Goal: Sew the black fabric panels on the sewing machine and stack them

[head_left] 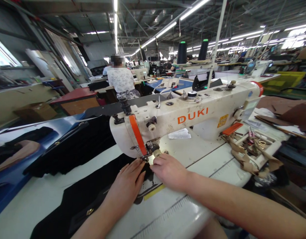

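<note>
A white sewing machine (165, 119) with orange DUKI lettering stands in front of me. Black fabric (93, 189) with a small gold-coloured metal fitting (89, 211) lies on the machine bed, reaching under the needle area (146, 159). My left hand (130, 179) rests flat on this fabric, fingers stretched toward the presser foot. Close to the right side of the needle, my right hand (169, 171) has its fingers curled together. Whatever they hold, if anything, is hidden. A lamp lights the spot between the hands.
Another black piece (75, 146) lies at left, beside a blue surface (8, 199). To the right is a tray (262, 149) with tan strips and small tools. Thread cones (182, 53) stand behind the machine. Another person (121, 79) sits farther back.
</note>
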Demonstrator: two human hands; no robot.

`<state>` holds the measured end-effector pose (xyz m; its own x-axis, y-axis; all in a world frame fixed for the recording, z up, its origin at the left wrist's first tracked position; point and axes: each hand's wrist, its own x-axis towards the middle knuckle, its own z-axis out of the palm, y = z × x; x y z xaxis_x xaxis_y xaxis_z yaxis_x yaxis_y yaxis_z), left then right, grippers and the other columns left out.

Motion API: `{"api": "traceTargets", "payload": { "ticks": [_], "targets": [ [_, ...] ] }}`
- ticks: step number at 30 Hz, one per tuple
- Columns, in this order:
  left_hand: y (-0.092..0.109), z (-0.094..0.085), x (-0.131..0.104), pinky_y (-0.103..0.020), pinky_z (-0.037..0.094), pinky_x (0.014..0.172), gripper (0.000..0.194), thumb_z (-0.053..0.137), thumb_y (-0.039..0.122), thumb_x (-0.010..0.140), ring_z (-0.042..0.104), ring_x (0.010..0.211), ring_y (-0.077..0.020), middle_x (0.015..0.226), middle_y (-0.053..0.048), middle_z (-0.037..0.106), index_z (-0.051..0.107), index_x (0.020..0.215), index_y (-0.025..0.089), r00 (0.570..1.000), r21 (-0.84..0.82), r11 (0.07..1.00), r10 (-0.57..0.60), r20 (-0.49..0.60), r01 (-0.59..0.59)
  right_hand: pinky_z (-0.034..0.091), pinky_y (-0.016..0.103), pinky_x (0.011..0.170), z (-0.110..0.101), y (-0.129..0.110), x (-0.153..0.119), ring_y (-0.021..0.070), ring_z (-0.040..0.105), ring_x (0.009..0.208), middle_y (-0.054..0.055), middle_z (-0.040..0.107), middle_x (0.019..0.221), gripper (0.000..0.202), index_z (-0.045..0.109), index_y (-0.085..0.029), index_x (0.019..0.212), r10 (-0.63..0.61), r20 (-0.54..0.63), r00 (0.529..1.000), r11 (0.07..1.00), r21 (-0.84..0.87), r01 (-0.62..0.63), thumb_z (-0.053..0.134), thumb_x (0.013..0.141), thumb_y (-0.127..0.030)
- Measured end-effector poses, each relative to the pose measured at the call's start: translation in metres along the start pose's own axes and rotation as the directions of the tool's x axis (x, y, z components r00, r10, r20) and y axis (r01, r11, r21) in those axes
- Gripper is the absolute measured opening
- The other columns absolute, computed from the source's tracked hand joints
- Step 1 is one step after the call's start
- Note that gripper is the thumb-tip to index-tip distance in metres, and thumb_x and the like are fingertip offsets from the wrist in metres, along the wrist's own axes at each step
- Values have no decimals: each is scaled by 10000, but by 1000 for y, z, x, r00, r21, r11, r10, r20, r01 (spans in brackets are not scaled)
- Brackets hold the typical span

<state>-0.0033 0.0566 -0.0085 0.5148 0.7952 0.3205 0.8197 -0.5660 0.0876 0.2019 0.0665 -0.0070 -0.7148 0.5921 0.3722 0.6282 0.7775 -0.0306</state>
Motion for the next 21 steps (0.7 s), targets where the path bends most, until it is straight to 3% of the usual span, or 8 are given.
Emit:
{"api": "traceTargets", "payload": {
  "ticks": [4, 8, 10, 13, 15, 18, 20, 21],
  "targets": [
    [1, -5, -14, -470, 477, 1011, 380, 403, 262, 955, 570, 1217, -255, 1309, -121, 615, 603, 1260, 155, 999, 50, 999, -9, 32, 7, 417, 319, 780, -6, -3, -5, 207, 496, 828, 64, 604, 836, 141, 655, -138, 851, 11, -7, 1000, 1000, 28, -11, 527, 909, -137],
    [10, -26, -45, -463, 447, 1042, 394, 402, 295, 963, 515, 1278, -233, 1366, -69, 574, 555, 1316, 205, 997, 122, 992, -8, 75, -1, 424, 313, 778, -11, -8, -8, 202, 506, 825, 68, 621, 838, 178, 672, -142, 852, 10, -37, 999, 997, 78, -7, 504, 910, -124],
    [17, -42, -63, -503, 404, 1069, 457, 443, 354, 949, 446, 1334, -259, 1418, -70, 521, 484, 1380, 208, 999, 182, 983, -10, 41, 2, 426, 314, 782, -11, -9, -10, 199, 507, 825, 68, 623, 833, 187, 671, -147, 839, -3, -54, 999, 995, 103, 9, 502, 914, -125],
    [21, -61, -99, -556, 365, 1079, 718, 540, 482, 874, 351, 1387, -325, 1504, -104, 397, 302, 1490, 200, 995, 267, 960, -64, -78, 83, 429, 316, 773, -10, -10, -12, 196, 508, 819, 67, 624, 828, 202, 673, -157, 841, -9, -73, 997, 990, 140, 19, 491, 925, -129],
    [12, -64, -132, -520, 447, 1020, 791, 590, 524, 814, 438, 1329, -347, 1483, -100, 435, 304, 1493, 235, 992, 290, 951, -81, -101, 107, 433, 314, 766, -9, -11, -13, 195, 510, 815, 66, 622, 822, 202, 674, -160, 847, -14, -87, 996, 986, 162, 28, 491, 927, -130],
    [-21, -63, -177, -382, 579, 844, 511, 543, 395, 828, 667, 1062, -278, 1252, -35, 662, 538, 1332, 310, 995, 294, 950, -99, -34, 104, 439, 312, 756, -9, -12, -14, 195, 515, 806, 63, 620, 807, 195, 675, -161, 844, -27, -95, 995, 984, 174, 43, 499, 923, -131],
    [-49, -75, -187, -378, 593, 802, 391, 464, 314, 838, 709, 944, -263, 1108, -25, 727, 649, 1182, 298, 970, 291, 927, -244, -14, 237, 440, 312, 754, -8, -13, -13, 195, 519, 801, 61, 621, 797, 196, 677, -162, 841, -33, -102, 994, 982, 180, 51, 501, 923, -131],
    [-63, -88, -183, -404, 593, 798, 378, 436, 303, 841, 713, 917, -274, 1061, -36, 739, 671, 1135, 273, 934, 293, 890, -357, -28, 349, 441, 313, 756, -8, -13, -13, 195, 521, 801, 60, 622, 794, 197, 677, -163, 840, -34, -104, 994, 981, 186, 53, 502, 924, -132]
  ]
}}
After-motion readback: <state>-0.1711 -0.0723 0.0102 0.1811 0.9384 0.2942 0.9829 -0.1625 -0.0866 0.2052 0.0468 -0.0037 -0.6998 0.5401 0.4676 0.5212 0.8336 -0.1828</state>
